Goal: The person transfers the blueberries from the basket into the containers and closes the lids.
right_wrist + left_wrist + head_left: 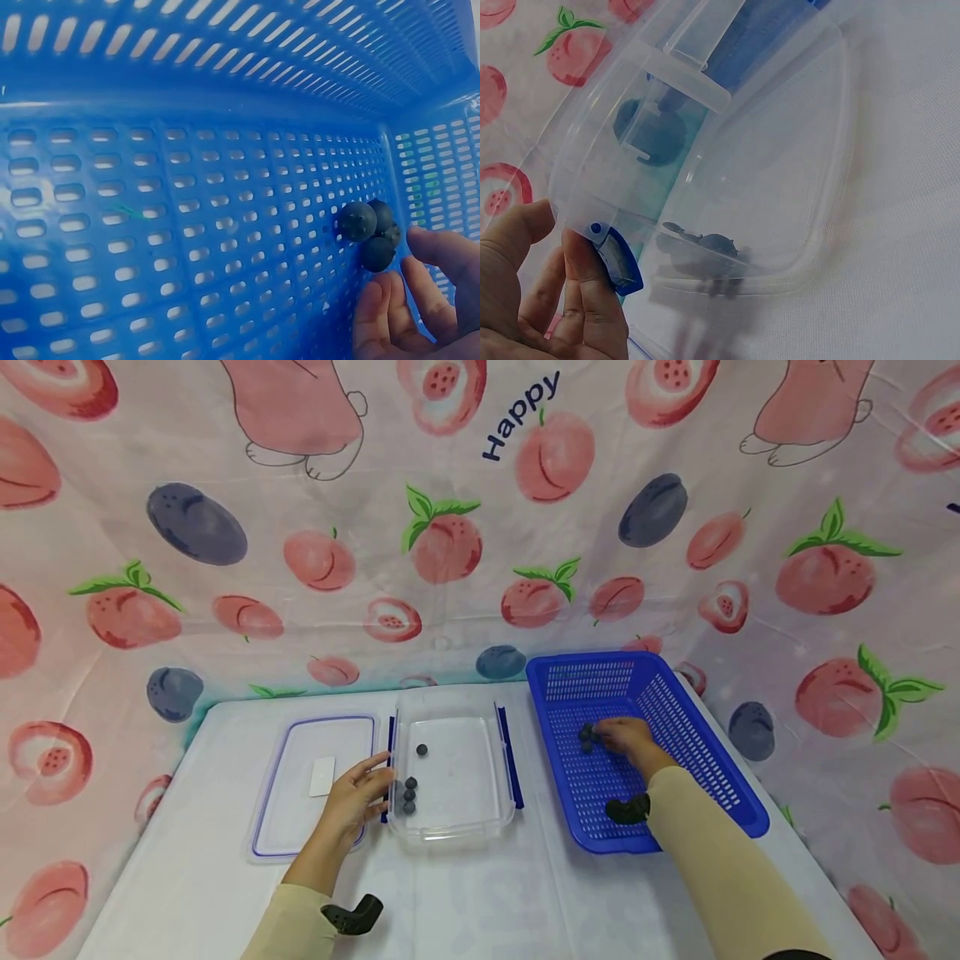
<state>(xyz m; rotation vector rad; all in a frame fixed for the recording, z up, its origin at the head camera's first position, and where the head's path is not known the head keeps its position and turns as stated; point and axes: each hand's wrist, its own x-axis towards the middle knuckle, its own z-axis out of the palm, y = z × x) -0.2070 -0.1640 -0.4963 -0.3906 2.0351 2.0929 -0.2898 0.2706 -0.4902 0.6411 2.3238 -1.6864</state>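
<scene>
My left hand (352, 802) holds the left side of a clear plastic container (457, 827), thumb and fingertips at its rim beside a blue latch (619, 262). Inside the container lie several blueberries (422, 750), most of them in a row along the left wall. My right hand (628, 739) reaches down into a blue perforated basket (585, 839). There a small cluster of blueberries (358, 221) sits on the basket floor. The right thumb and fingers (382, 292) are spread right at the berries, not closed round them.
Left of the container lies its flat clear lid (281, 827) with a blue seal, a small white rectangle (322, 776) on it. A white cloth (480, 902) covers the table. Behind stands a fruit-patterned curtain (465, 635). Black straps (352, 915) hang at both wrists.
</scene>
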